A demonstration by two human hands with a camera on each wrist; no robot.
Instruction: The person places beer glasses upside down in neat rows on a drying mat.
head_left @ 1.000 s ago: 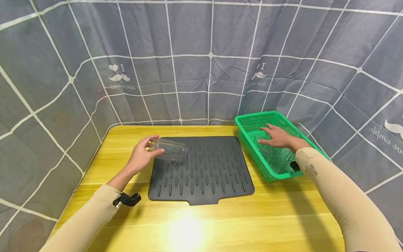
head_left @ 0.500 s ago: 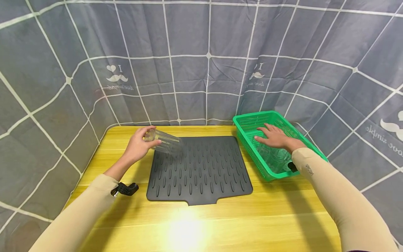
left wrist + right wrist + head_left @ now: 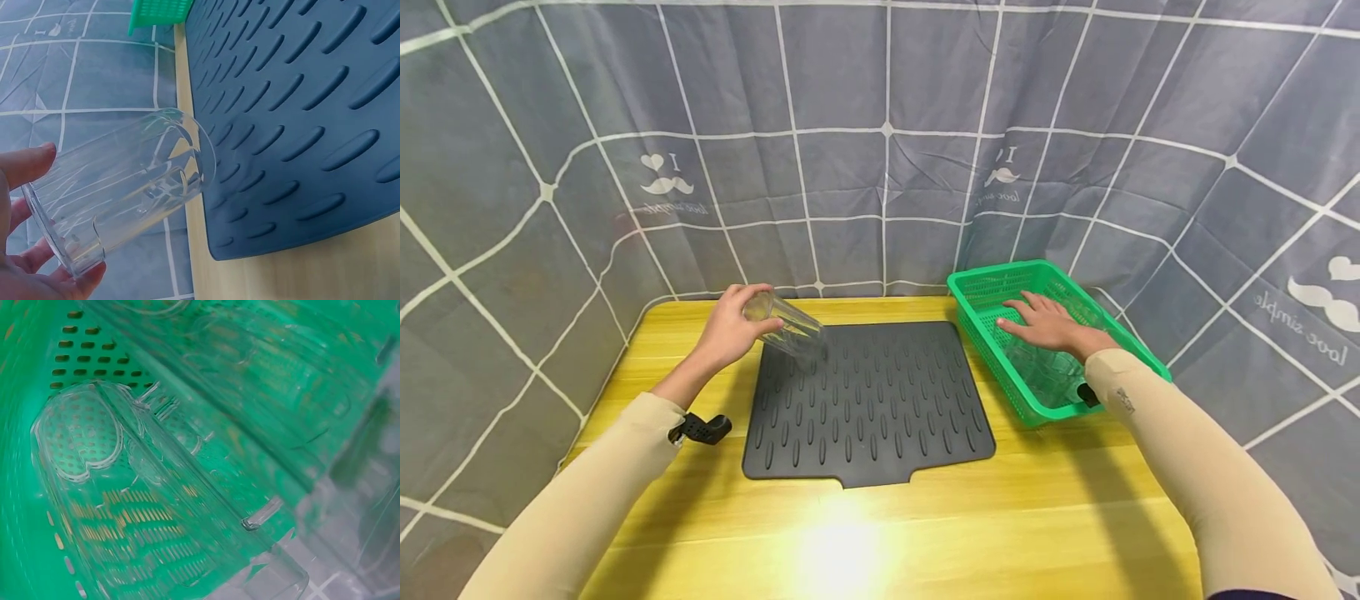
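my left hand (image 3: pixel 730 327) grasps one end of a clear glass (image 3: pixel 125 194), thumb on one side and fingers on the other, and i hold it tilted at the back left corner of the dark ribbed mat (image 3: pixel 872 408). my right hand (image 3: pixel 1045 323) is released, fingers spread over the green basket (image 3: pixel 1052 412) with more clear glasses (image 3: pixel 1041 371) inside. mat and basket sit on the wooden counter (image 3: pixel 970 533).
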